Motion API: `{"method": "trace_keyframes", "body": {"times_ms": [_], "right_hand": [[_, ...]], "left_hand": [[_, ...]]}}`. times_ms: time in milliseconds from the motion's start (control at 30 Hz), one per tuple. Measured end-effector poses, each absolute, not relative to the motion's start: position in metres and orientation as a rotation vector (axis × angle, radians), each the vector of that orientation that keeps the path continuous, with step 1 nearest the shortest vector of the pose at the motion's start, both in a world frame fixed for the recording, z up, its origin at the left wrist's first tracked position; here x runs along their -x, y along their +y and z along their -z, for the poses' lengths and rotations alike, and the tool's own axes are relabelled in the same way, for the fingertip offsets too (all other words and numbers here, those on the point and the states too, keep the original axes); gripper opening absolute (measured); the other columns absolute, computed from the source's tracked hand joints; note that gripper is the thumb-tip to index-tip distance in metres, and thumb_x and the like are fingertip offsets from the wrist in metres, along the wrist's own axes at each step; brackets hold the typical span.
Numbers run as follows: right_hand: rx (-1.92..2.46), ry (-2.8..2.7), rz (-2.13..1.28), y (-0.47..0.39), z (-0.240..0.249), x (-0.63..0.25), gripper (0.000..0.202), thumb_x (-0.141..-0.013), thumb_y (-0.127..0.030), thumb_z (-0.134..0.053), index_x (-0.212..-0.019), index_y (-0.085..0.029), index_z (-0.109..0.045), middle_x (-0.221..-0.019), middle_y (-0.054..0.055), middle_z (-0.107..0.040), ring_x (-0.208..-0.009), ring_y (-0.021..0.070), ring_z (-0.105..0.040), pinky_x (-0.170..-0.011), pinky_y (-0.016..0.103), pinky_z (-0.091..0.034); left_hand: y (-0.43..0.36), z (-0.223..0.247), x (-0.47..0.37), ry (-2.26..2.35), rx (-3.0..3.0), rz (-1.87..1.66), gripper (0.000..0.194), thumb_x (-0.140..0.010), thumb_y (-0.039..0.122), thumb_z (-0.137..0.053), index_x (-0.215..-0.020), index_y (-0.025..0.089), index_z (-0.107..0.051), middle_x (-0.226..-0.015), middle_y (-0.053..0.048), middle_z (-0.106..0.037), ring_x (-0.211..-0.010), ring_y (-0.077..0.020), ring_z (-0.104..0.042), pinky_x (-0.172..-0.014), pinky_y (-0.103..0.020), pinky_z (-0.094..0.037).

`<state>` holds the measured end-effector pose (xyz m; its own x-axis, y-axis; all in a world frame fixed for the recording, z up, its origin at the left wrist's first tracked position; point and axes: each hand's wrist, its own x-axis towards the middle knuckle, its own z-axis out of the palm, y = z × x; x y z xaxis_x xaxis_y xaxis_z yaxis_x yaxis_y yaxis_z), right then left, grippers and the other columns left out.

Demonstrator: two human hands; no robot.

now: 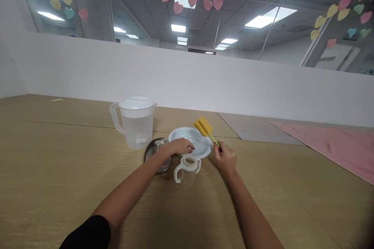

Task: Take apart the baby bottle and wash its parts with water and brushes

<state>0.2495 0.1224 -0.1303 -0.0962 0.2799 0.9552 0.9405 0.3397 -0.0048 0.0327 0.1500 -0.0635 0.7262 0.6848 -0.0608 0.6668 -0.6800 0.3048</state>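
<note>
My right hand is closed around the green handle of a bottle brush, its yellow sponge head tilted up over the far side of a white bowl. Over the bowl's near left side, my left hand has its fingers curled together; what lies between them, if anything, is too small to make out. Just in front of the bowl stands a clear baby bottle with a white two-handled collar and an open top. Beneath my left forearm, a round metal dish holds small clear bottle parts, partly hidden.
A lidded, translucent plastic pitcher with liquid in it stands left of the dish. Pink cloth lies at the right of the wooden table. A white wall with windows above borders the table's back.
</note>
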Motion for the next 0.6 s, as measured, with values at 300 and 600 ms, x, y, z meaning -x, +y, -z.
{"method": "trace_keyframes", "body": {"times_ms": [300, 600], "right_hand": [[1.143, -1.608, 0.824, 0.1223, 0.1317, -0.2496, 0.028, -0.093, -0.028, -0.041, -0.077, -0.014, -0.060, -0.053, -0.001, -0.053, -0.046, 0.0098, -0.047, -0.050, 0.021, -0.031], [1.134, -1.613, 0.825, 0.1216, 0.1305, -0.2486, 0.029, -0.093, -0.029, -0.041, -0.077, -0.014, -0.060, -0.054, 0.000, -0.054, -0.047, 0.0099, -0.047, -0.050, 0.022, -0.031]], "left_hand": [[0.1472, 0.0618, -0.0353, 1.169, -2.529, -0.117, 0.027, -0.078, 0.027, -0.053, -0.098, 0.017, -0.068, -0.102, -0.006, -0.067, -0.091, -0.0252, -0.061, -0.076, -0.030, -0.048], [0.1503, 0.0677, -0.0349, 1.217, -2.518, -0.173, 0.045, -0.074, 0.029, -0.062, -0.116, 0.017, -0.056, -0.126, -0.012, -0.053, -0.098, -0.0260, -0.058, -0.084, -0.033, -0.046]]}}
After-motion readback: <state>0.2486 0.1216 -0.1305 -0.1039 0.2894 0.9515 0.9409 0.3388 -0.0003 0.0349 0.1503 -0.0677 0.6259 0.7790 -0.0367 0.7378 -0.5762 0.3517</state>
